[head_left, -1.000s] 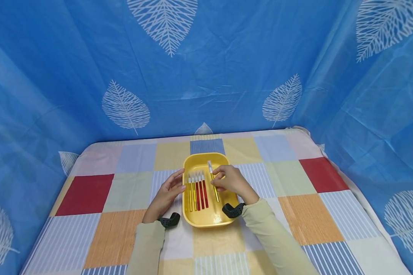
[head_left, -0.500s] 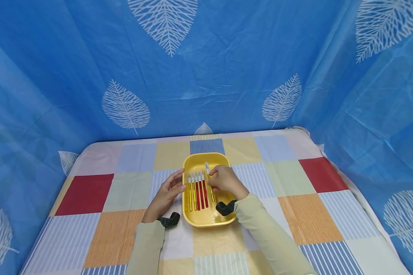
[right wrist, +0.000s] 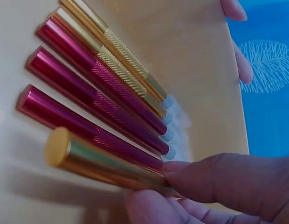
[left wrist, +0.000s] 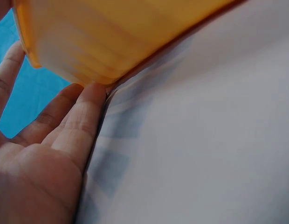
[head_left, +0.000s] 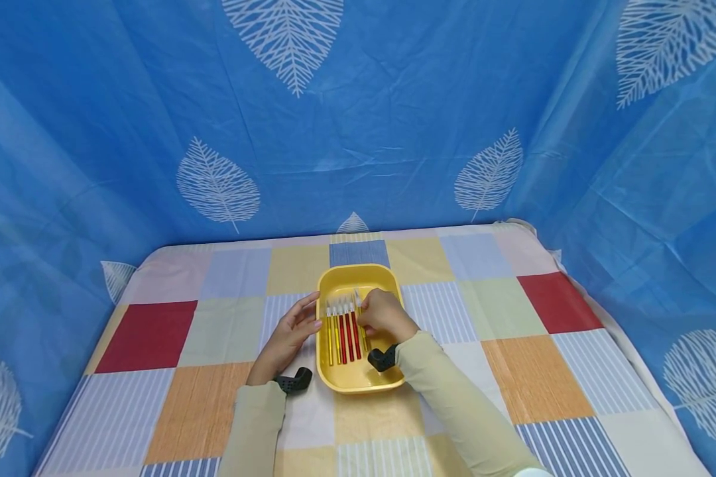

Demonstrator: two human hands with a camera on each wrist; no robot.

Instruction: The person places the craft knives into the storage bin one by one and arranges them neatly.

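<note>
A yellow tray [head_left: 358, 385] lies on the cloth. Inside it, gold craft knives [head_left: 331, 341] and red craft knives [head_left: 350, 338] with clear caps lie side by side in a row. My right hand [head_left: 386, 314] pinches another gold craft knife [right wrist: 107, 165] between thumb and fingers, at the row's right end. In the right wrist view its butt end appears raised over the nearest red knife. With fairly straight fingers, my left hand [head_left: 288, 336] touches the tray's left side; the left wrist view shows its fingers [left wrist: 91, 100] against the outer wall.
A patchwork cloth [head_left: 215, 411] covers the table. Blue curtains [head_left: 358, 132] with white leaf prints stand behind and at both sides. Each wrist carries a dark band mount [head_left: 295, 381].
My right hand has moved left and slightly down with the gold craft knife, bringing it from the tray's right part to beside the red ones. The left hand stays put.
</note>
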